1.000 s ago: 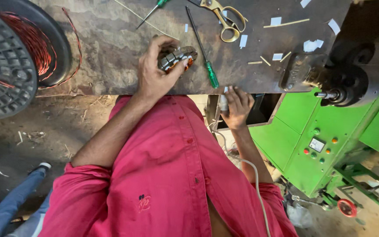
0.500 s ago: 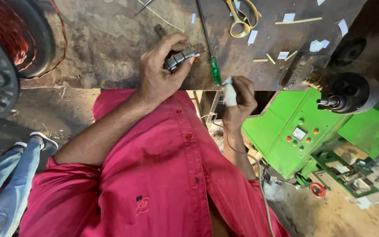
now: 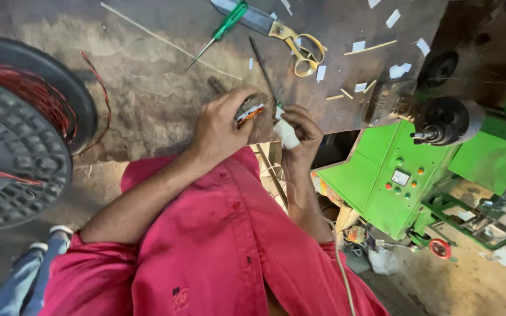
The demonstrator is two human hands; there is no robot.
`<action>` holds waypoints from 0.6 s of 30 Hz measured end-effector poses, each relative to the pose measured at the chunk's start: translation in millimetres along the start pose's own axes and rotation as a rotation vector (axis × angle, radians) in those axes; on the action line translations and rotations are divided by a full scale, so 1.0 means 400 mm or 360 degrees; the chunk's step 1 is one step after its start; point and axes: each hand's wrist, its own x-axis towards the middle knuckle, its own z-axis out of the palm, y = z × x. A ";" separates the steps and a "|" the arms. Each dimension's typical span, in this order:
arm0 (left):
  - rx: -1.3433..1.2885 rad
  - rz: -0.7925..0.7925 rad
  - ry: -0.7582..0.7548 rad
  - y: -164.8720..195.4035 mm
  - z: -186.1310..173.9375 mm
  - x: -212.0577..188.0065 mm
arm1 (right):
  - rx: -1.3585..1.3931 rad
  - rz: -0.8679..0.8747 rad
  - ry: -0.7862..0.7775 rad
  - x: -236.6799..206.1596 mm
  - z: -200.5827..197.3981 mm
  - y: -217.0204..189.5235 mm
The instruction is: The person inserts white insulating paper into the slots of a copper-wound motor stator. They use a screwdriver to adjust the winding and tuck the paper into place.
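A small metal wound part (image 3: 248, 110) is clenched in the left hand (image 3: 221, 126) at the bench edge (image 3: 147, 88), while a white paper strip (image 3: 287, 133) is pinched by the right hand (image 3: 301, 131) just beside it. The strip could be torn or slipped, judging by the tight grip. The part is largely hidden by fingers; the dark tool (image 3: 263, 69) behind is hard to identify

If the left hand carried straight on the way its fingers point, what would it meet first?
The left hand already grips a small metal part at the bench edge. Straight beyond, it would probably meet the dark-shafted screwdriver lying across the workbench; depth is hard to judge.
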 end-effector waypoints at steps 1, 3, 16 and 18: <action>-0.0116 -0.0047 0.0019 -0.001 0.001 -0.013 | 0.0028 -0.0055 0.0027 0.004 -0.002 0.008; -0.0185 -0.0069 0.0092 -0.007 0.001 -0.041 | 0.0087 -0.0160 0.0094 0.016 -0.016 0.019; 0.0104 -0.0050 0.0168 0.009 0.062 -0.100 | -0.1967 -0.0948 0.0736 0.300 -0.481 -0.091; 0.0137 -0.0135 0.0146 0.007 0.063 -0.101 | -0.1986 -0.0888 0.0761 0.338 -0.519 -0.078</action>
